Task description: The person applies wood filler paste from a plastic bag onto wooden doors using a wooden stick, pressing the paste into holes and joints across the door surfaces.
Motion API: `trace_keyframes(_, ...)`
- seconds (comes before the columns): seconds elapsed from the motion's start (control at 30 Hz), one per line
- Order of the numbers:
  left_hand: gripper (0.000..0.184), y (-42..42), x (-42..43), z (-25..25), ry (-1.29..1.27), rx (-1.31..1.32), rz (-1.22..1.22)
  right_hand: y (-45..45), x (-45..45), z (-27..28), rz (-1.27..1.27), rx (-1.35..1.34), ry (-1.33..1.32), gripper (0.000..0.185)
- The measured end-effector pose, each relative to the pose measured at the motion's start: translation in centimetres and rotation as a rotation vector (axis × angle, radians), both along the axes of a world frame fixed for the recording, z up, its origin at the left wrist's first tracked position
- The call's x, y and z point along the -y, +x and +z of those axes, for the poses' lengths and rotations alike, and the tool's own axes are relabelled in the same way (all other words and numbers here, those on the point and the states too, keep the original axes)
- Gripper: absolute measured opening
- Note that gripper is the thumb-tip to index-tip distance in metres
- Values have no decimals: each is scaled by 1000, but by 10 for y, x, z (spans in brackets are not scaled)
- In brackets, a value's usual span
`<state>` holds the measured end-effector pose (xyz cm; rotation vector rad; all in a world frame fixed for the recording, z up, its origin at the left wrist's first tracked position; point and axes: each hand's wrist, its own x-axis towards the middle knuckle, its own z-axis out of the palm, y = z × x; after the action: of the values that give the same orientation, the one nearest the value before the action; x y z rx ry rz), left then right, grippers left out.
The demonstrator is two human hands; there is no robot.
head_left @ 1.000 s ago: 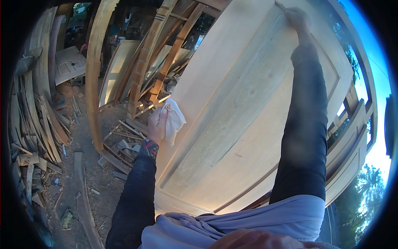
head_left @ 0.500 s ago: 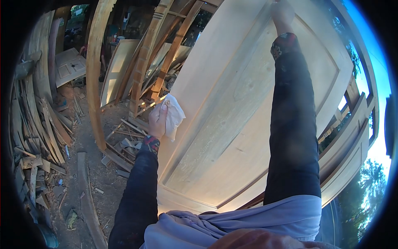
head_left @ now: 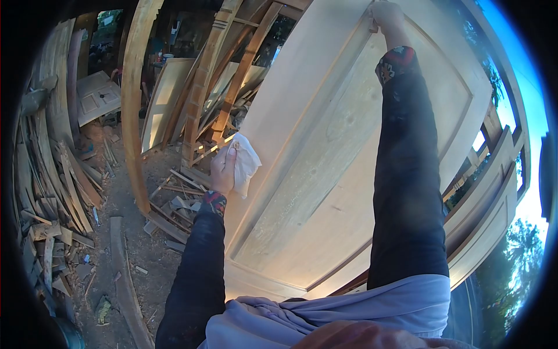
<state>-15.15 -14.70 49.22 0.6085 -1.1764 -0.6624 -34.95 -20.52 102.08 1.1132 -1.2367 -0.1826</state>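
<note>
A large pale wooden panel door (head_left: 290, 192) leans at a slant in front of me, with raised moulding around its inset panel. Near its left edge, my left hand (head_left: 221, 170) is closed on a crumpled white bag (head_left: 246, 166), thumb on top; a brownish patch shows by the thumb. Whether the bag is plastic or cloth is hard to tell. High on the door, my right hand (head_left: 388, 16) has its fingers curled down at the moulding near the top of the inset panel. Something small and brownish shows under those fingers, too hidden to name.
Wooden posts (head_left: 135, 104) stand on the left, with boards and door panels (head_left: 165, 104) behind them. Scrap wood (head_left: 64, 174) is heaped at far left, and a long curved plank (head_left: 125, 279) lies on the dirt floor. More panelled doors (head_left: 485, 232) lean at right.
My right hand has shifted slightly left along the top of the door, and its curled fingers now show more. My left hand stays nearly in place with the white bag.
</note>
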Motion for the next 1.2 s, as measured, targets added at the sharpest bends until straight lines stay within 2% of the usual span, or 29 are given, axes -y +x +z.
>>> trace_keyframes(0.03,37,0,-1,1,-4,-7,0,-15,8,13,32,24,45,12)
trace_keyframes(0.13,37,0,0,2,-9,-11,-2,-25,-15,12,695,1451,152,9)
trace_keyframes(0.23,34,-1,1,0,-35,-21,12,-11,-48,-12,648,1122,145,9)
trace_keyframes(0.33,32,-3,5,-1,-68,-25,55,-27,-27,-9,73,-1,-70,12)
trace_keyframes(0.43,32,-3,5,-3,-46,-18,33,-29,-5,4,-44,-181,-81,14)
trace_keyframes(0.53,31,-3,1,3,-57,-28,49,5,-20,-28,831,691,-340,15)
trace_keyframes(0.63,35,0,1,0,-22,3,21,7,-13,-30,841,501,-381,16)
trace_keyframes(0.73,38,2,4,-2,4,24,-12,-25,42,5,567,396,-397,17)
trace_keyframes(0.83,33,-2,4,-1,-39,-24,15,-3,33,-5,653,595,-416,18)
trace_keyframes(0.93,31,-4,1,2,-79,-50,45,0,15,-7,470,416,-278,18)
trace_keyframes(1.03,31,-3,3,1,-86,-48,41,14,-28,5,-202,-72,117,20)
trace_keyframes(1.13,30,-3,4,1,-97,-48,63,-12,-39,-3,943,1197,13,33)
trace_keyframes(1.2,33,-2,5,-1,-67,-20,38,-23,-45,8,994,1164,44,33)
